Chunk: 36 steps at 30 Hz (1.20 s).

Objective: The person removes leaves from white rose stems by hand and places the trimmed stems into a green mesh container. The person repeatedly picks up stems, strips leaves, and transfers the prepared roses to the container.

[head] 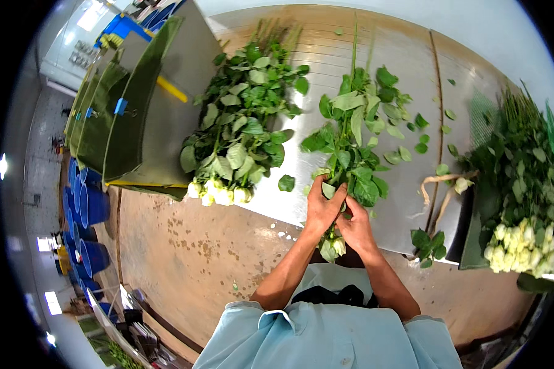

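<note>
Both my hands meet on leafy rose stems [353, 133] at the near edge of the metal table [293, 184]. My left hand [324, 203] grips the stems, its thumb against a leaf. Close beside it, my right hand [356, 226] has its fingers curled around the same stems, partly hidden by leaves. White rose heads [333, 249] hang below my hands, over the table's edge. The stems point away from me towards the wall. Left of my hands lies a bunch of white roses [244, 124], heads towards me at the edge.
Green padded dividers [134, 106] with blue clips stand at the left. A larger white rose bunch [521, 244] lies at the far right beside green mesh [484, 120]. Loose leaves [420, 121] and a twisted tan strip [427, 184] lie between. Blue buckets [94, 207] stand on the floor.
</note>
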Motion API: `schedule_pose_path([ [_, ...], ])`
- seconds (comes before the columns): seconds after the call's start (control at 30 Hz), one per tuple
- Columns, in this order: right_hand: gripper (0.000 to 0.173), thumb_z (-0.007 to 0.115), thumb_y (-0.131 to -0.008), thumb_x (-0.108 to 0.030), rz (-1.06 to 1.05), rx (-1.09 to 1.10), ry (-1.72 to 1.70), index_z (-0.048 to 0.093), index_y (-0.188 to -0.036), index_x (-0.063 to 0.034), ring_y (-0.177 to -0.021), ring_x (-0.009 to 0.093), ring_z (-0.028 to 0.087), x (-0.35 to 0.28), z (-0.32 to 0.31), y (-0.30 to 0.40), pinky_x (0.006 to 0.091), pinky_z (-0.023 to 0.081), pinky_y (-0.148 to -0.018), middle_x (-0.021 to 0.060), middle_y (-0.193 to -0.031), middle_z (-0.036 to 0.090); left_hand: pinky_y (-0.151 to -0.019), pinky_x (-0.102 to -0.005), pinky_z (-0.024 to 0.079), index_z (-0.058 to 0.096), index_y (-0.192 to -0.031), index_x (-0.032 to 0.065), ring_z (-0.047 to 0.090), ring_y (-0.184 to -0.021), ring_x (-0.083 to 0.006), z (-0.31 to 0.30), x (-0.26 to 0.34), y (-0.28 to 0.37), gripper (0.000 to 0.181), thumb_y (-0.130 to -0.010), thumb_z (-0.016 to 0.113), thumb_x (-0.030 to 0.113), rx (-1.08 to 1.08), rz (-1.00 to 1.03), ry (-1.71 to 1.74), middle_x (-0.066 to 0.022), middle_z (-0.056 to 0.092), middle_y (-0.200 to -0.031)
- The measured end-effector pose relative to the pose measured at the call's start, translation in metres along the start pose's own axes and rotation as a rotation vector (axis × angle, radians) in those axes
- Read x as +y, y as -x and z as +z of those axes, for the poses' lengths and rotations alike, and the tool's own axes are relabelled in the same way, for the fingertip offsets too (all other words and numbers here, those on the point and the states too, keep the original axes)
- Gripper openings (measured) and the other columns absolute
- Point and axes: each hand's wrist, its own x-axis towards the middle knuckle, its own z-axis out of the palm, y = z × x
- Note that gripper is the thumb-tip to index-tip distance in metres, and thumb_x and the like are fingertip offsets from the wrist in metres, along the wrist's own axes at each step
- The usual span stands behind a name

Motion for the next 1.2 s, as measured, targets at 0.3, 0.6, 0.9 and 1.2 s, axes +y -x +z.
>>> schedule_pose_path([
  [0.3, 0.063, 0.058, -0.085, 0.002, -0.194, -0.090, -0.442, 0.031, -0.140, -0.0072, -0.088, 0.012, 0.057, -0.052, 0.117, -0.036, 0.0264, 0.050, -0.067, 0.0080, -0.102, 0.061, -0.093, -0.0370, 0.039, 0.052, -0.116, 0.0031, 0.050, -0.106, -0.0257, -0.134, 0.030, -0.054, 0.037, -0.082, 0.063, 0.013, 0.295, 0.280, -0.605, -0.0130, 0.055, -0.117],
  [0.6, 0.028, 0.055, -0.091, -0.014, 0.007, 0.243, -0.290, 0.054, -0.116, -0.0020, -0.078, 0.013, 0.061, -0.011, -0.016, 0.012, 0.0285, 0.050, -0.071, 0.0072, -0.088, 0.064, -0.086, -0.0444, 0.046, 0.047, -0.126, -0.0041, 0.055, -0.102, -0.0384, -0.299, 0.023, -0.131, 0.040, -0.093, 0.052, 0.018, 0.394, 0.251, -1.337, -0.0235, 0.054, -0.120],
  [0.9, 0.017, 0.061, -0.083, -0.013, 0.103, 0.948, 0.146, 0.064, -0.093, 0.0006, -0.069, 0.011, 0.058, 0.003, -0.278, 0.058, 0.0287, 0.049, -0.062, 0.0076, -0.076, 0.064, -0.064, -0.0431, 0.049, 0.057, -0.117, 0.0030, 0.057, -0.065, -0.0305, -0.319, -0.011, -0.161, 0.052, -0.089, 0.052, 0.047, 0.330, 0.248, -1.495, -0.0166, 0.062, -0.076],
  [1.2, 0.026, 0.059, -0.083, -0.024, 0.195, 1.242, 1.307, 0.064, -0.087, 0.0016, -0.086, 0.039, 0.061, -0.134, -0.603, 0.118, 0.0443, 0.050, -0.075, 0.0231, -0.094, 0.063, -0.079, -0.0263, 0.045, 0.058, -0.105, -0.0028, 0.055, -0.090, -0.0143, 0.040, -0.012, -0.103, 0.017, -0.089, 0.054, 0.000, -0.145, 0.352, -0.420, -0.0082, 0.061, -0.099],
])
